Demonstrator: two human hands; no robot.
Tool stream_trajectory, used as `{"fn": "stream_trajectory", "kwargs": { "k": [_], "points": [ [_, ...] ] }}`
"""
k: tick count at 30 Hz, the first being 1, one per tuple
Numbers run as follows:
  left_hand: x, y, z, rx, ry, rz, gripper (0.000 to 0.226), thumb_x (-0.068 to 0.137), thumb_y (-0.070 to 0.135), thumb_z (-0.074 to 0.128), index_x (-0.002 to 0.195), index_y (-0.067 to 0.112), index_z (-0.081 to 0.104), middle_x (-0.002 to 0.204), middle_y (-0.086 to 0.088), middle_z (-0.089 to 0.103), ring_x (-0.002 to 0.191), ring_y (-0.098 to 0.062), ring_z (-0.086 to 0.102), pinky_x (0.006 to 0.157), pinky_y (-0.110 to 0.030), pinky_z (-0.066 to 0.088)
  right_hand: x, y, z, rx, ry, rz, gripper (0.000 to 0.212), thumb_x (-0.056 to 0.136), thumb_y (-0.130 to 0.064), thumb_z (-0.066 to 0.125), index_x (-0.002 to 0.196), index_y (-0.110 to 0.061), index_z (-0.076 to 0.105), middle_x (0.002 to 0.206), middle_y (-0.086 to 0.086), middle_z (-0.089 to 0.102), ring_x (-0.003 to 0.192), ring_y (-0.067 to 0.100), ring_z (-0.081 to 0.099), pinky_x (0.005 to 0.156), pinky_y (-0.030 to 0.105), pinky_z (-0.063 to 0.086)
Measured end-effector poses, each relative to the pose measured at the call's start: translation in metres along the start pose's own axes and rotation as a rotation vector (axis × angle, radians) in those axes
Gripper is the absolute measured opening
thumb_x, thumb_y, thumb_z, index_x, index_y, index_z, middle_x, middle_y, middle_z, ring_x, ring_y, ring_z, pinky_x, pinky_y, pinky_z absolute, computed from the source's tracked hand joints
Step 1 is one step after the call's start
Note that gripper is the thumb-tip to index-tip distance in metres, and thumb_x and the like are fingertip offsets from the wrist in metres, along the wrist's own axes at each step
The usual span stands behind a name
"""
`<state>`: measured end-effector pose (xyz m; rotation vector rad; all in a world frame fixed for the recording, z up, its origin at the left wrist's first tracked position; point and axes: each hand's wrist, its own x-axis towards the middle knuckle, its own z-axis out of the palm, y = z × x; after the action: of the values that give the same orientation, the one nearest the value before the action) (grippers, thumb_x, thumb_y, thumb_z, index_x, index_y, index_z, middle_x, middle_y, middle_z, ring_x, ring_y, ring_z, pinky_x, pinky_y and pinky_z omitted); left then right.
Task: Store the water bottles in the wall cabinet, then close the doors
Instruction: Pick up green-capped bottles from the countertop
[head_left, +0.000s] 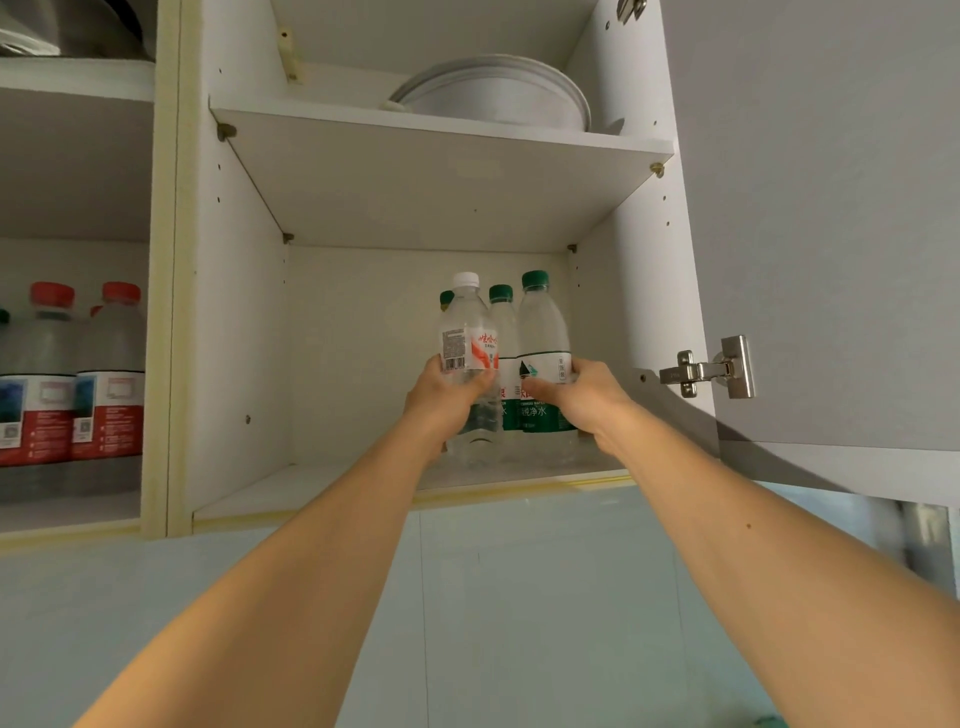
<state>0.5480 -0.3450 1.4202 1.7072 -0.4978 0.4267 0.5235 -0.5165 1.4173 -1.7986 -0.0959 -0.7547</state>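
Both arms reach up into the open wall cabinet (234, 364). My left hand (447, 397) grips a clear white-capped bottle (466, 332) with a red and white label. My right hand (576, 392) grips a green-capped bottle (543, 332) with a green and white label. Both bottles stand at the right of the lower shelf (311, 493). Behind them stand two more green-capped bottles (502, 317), one mostly hidden.
The right cabinet door (831, 234) is swung open, its metal hinge (711, 370) close to my right wrist. White bowls (498, 96) are stacked on the upper shelf. The neighbouring left compartment holds red-capped bottles (109, 374). A pale blue wall lies below.
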Motion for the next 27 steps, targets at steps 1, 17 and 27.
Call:
{"fn": "stream_trajectory", "kwargs": {
  "k": [1, 17, 27],
  "points": [
    [0.0, 0.0, 0.0, 0.003, -0.001, 0.0, 0.052, 0.094, 0.04, 0.067, 0.14, 0.026, 0.046, 0.121, 0.005, 0.058, 0.101, -0.02, 0.057, 0.078, -0.038, 0.046, 0.0, 0.0, 0.0, 0.0, -0.005, 0.004, 0.046, 0.085, -0.028, 0.081, 0.126, -0.013, 0.065, 0.116, 0.007, 0.073, 0.103, 0.025, 0.071, 0.096, 0.045, 0.057],
    [-0.043, 0.014, -0.033, 0.349, 0.022, 0.239, 0.058, 0.089, 0.042, 0.073, 0.135, 0.016, 0.048, 0.104, 0.009, 0.057, 0.088, -0.006, 0.056, 0.067, -0.02, 0.043, -0.06, -0.001, 0.004, -0.405, 0.36, -0.279, 0.033, 0.096, -0.026, 0.065, 0.126, -0.014, 0.062, 0.124, 0.006, 0.06, 0.112, 0.024, 0.059, 0.092, 0.034, 0.048],
    [-0.161, -0.022, -0.078, 0.165, 0.059, 0.585, 0.001, 0.092, 0.025, 0.068, 0.092, 0.025, 0.068, 0.075, 0.006, 0.067, 0.069, -0.021, 0.067, 0.068, -0.046, 0.059, -0.205, 0.052, 0.025, -0.33, 0.309, -0.58, 0.018, 0.087, -0.001, 0.061, 0.103, -0.007, 0.066, 0.108, 0.006, 0.058, 0.092, 0.025, 0.061, 0.086, 0.035, 0.051]
  ]
}}
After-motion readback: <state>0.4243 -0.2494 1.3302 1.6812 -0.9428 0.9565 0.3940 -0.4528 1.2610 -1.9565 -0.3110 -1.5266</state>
